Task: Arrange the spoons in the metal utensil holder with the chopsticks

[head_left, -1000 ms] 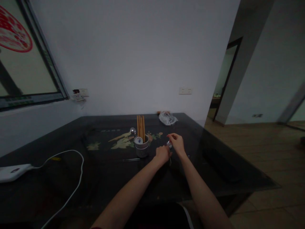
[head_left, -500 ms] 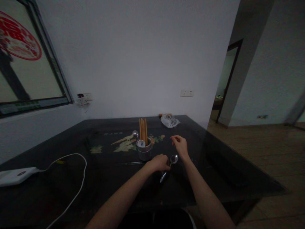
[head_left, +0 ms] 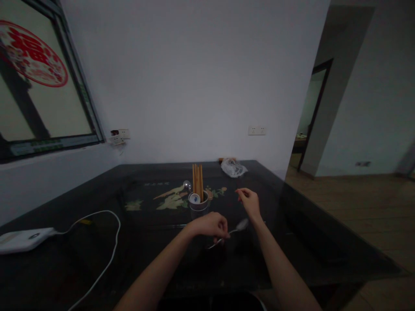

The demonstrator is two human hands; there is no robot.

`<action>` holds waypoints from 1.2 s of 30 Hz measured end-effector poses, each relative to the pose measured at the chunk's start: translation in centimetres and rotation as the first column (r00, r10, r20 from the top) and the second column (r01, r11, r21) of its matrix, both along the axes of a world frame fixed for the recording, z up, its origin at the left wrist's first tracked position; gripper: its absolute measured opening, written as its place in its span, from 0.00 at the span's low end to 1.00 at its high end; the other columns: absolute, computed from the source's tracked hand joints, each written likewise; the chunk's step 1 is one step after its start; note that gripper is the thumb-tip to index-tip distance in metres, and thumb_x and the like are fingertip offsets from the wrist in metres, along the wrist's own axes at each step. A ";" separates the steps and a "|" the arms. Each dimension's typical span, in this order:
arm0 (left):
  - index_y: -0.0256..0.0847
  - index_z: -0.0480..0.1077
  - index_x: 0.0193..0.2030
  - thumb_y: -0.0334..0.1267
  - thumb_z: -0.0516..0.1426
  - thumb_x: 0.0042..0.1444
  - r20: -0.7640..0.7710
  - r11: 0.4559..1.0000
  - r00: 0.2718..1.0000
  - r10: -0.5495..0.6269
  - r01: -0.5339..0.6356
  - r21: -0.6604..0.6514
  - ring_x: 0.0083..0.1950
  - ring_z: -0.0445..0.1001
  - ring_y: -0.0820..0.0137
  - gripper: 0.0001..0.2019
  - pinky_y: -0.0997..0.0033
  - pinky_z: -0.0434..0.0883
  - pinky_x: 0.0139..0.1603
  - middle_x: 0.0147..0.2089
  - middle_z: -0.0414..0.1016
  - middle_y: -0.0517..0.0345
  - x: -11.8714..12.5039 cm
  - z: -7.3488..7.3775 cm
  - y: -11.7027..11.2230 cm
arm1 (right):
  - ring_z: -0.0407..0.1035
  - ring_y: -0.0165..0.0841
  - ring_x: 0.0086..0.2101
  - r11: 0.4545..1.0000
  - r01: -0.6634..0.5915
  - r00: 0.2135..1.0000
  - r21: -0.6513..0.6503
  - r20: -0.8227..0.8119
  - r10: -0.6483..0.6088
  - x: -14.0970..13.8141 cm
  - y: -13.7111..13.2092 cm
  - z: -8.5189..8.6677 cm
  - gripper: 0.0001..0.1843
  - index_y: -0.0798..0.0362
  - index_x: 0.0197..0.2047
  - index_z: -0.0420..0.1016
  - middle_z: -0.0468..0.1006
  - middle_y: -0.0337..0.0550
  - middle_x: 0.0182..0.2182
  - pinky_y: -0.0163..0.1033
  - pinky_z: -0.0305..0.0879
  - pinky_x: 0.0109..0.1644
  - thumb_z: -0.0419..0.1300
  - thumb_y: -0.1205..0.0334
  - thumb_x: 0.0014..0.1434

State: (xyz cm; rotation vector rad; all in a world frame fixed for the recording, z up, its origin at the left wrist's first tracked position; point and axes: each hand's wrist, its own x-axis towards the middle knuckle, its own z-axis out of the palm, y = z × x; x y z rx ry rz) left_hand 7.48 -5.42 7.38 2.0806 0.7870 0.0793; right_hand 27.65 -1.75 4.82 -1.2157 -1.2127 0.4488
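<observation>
My left hand [head_left: 212, 225] is closed on the handle of a metal spoon [head_left: 240, 225]. The spoon lies slantwise just above the dark table, its blurred bowl pointing right, towards my right forearm. My right hand [head_left: 249, 203] hovers over the table to the right, its fingers curled together, and I see nothing in them. Behind my left hand stands a metal holder [head_left: 199, 208], partly covered by that hand. Several wooden chopsticks [head_left: 197, 183] rise from it, along with a white spoon with a blue mark [head_left: 194, 198]. A shiny round spoon or ladle head [head_left: 187, 185] shows at its left.
The dark table [head_left: 145, 268] has a printed bird and flower picture. At its left lie a white device [head_left: 27, 240] and its white cable [head_left: 116, 235]. A crumpled clear plastic bag [head_left: 234, 167] rests at the back, against the wall [head_left: 194, 86].
The spoon in my left hand has turned flatter, its bowl swinging right and slightly down. My right hand stays nearly still, curled. The view has shifted slightly.
</observation>
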 end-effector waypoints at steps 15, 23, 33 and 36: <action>0.35 0.71 0.37 0.48 0.58 0.51 0.708 0.807 0.599 0.375 -0.586 0.069 0.24 0.72 0.73 0.16 0.74 0.70 0.27 0.29 0.75 0.56 -5.2 6.2 4.4 | 0.66 0.32 0.25 0.987 -0.162 0.978 -0.002 0.135 0.160 -5.1 -0.7 -0.9 0.14 0.55 0.31 0.76 0.73 0.40 0.22 0.34 0.59 0.30 0.57 0.53 0.53; 0.37 0.71 0.39 0.43 0.55 0.56 0.736 0.617 0.583 0.344 -0.731 0.291 0.37 0.77 0.68 0.11 0.71 0.72 0.40 0.36 0.78 0.55 -5.3 3.8 5.5 | 0.68 0.36 0.35 0.948 -0.317 0.948 0.006 0.029 0.317 -8.4 0.5 -3.5 0.28 0.52 0.48 0.71 0.74 0.45 0.37 0.38 0.67 0.34 0.68 0.55 0.43; 0.40 0.71 0.40 0.39 0.53 0.58 0.524 0.581 0.777 0.347 -0.617 0.531 0.36 0.75 0.69 0.08 0.72 0.68 0.39 0.35 0.78 0.57 -5.4 2.8 5.4 | 0.69 0.41 0.47 0.843 -0.537 0.843 -0.023 -0.040 0.536 -10.5 2.4 -3.1 0.42 0.52 0.54 0.63 0.74 0.48 0.47 0.50 0.63 0.53 0.73 0.62 0.33; 0.39 0.72 0.38 0.40 0.52 0.59 0.485 0.546 0.805 0.343 -0.590 0.595 0.38 0.74 0.68 0.10 0.71 0.68 0.40 0.37 0.78 0.55 -5.4 2.5 5.5 | 0.67 0.42 0.50 0.836 -0.548 0.836 0.026 -0.017 0.549 -11.2 2.4 -3.4 0.41 0.51 0.54 0.64 0.71 0.49 0.51 0.49 0.61 0.57 0.72 0.64 0.34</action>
